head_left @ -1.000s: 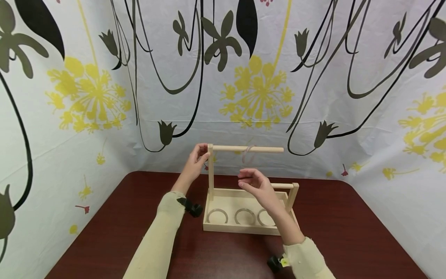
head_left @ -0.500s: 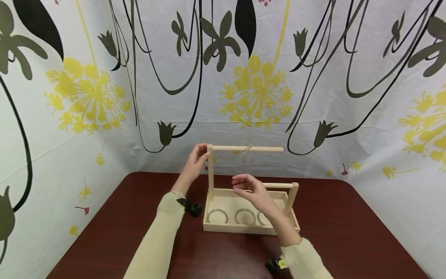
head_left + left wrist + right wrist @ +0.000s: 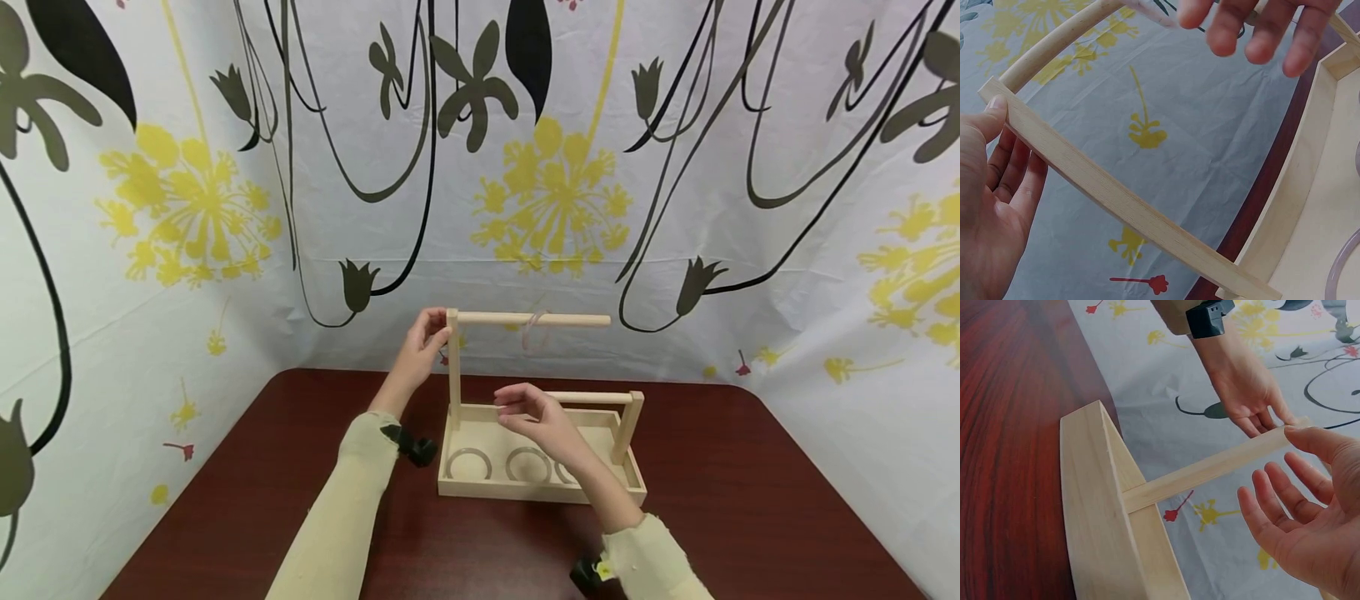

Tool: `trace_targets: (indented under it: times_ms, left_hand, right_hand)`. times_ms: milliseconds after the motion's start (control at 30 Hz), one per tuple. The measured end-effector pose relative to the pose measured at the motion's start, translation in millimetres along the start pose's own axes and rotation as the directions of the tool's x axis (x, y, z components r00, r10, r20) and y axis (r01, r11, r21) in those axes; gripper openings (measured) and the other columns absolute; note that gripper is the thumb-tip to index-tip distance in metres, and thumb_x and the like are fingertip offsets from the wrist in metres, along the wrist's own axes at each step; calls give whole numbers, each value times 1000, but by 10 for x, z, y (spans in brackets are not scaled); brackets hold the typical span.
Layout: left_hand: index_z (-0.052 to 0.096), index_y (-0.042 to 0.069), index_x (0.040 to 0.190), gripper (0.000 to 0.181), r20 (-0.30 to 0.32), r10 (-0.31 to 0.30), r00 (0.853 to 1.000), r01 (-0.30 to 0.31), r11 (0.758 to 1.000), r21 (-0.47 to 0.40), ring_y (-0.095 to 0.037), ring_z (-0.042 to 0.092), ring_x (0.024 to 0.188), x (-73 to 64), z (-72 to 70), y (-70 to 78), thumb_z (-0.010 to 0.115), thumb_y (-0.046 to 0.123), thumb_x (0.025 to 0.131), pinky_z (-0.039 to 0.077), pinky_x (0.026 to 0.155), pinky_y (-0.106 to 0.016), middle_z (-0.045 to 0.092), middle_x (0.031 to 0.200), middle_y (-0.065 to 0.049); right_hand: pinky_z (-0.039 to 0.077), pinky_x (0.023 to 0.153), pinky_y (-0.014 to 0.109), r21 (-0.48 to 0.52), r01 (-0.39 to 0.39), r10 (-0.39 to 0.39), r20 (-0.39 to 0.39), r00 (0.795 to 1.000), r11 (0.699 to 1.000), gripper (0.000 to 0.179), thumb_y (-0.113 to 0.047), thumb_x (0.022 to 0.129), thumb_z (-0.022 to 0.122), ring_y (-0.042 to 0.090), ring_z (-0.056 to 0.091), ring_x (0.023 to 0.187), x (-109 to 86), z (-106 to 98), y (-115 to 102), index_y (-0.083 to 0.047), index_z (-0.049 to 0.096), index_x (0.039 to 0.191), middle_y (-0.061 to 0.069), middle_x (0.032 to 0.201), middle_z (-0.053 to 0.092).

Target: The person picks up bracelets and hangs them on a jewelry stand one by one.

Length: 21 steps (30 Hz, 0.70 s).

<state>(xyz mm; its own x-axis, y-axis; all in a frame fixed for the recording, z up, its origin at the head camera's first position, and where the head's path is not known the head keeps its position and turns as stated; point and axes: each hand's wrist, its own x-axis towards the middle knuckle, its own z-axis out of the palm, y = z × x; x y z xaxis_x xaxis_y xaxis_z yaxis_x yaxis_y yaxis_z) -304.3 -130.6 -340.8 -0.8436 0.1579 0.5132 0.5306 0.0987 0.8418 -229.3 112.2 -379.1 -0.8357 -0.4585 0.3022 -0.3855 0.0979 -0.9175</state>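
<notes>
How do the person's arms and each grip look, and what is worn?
Left sleeve and right sleeve are pale cream. A small black device sits near each cuff, with a yellow patch by the right one. Left grip and right grip are bare.

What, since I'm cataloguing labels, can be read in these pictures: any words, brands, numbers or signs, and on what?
No text can be read.
Yellow tag: any mark is too small to read.
Black wrist device: nothing legible.
Stand and rings: no writing seen.
Cloth: printed pattern, no words seen.
</notes>
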Motion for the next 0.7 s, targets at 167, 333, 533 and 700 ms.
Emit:
trace_targets:
  times_ms: [167, 333, 533, 700]
  left_hand:
    - [43, -6, 134, 32, 2, -3, 1000, 3, 1000, 12, -23, 51, 114, -7, -8, 1, 46, 6, 105, 42, 106, -56, 50, 129, -27]
    - [43, -6, 135, 33, 7, -9, 1000, 8, 1000, 18, -23, 50, 115, -14, -10, 21, 45, 9, 106, 42, 107, -51, 50, 129, -26]
    - [43, -5, 135, 33, 7, -13, 1000, 13, 1000, 25, -28, 50, 117, -9, -10, 24, 46, 7, 105, 44, 105, -45, 50, 129, -26]
    - [40, -8, 137, 34, 12, -17, 1000, 17, 999, 32, -31, 49, 119, -9, -9, 24, 43, 5, 106, 43, 106, -48, 48, 131, -28]
  right_hand:
    - [55, 88, 24, 15, -22, 22, 8, 1000, 1000, 33, -8, 94, 67, 30, 64, 107, 7, 25, 44, 1, 59, 125, 23, 122, 62]
    - [55, 89, 26, 21, -68, 67, 19, 998, 997, 34, -10, 94, 67, 35, 62, 113, 3, 53, 70, -3, 59, 126, 20, 127, 61]
    - [55, 88, 27, 0, -86, 86, 44, 995, 996, 34, -10, 95, 66, 31, 62, 114, -6, 68, 136, -3, 58, 128, 20, 129, 60]
    - [56, 85, 27, -27, -64, 65, 71, 995, 998, 36, -11, 95, 66, 38, 61, 116, -9, 84, 196, 0, 57, 128, 22, 129, 60]
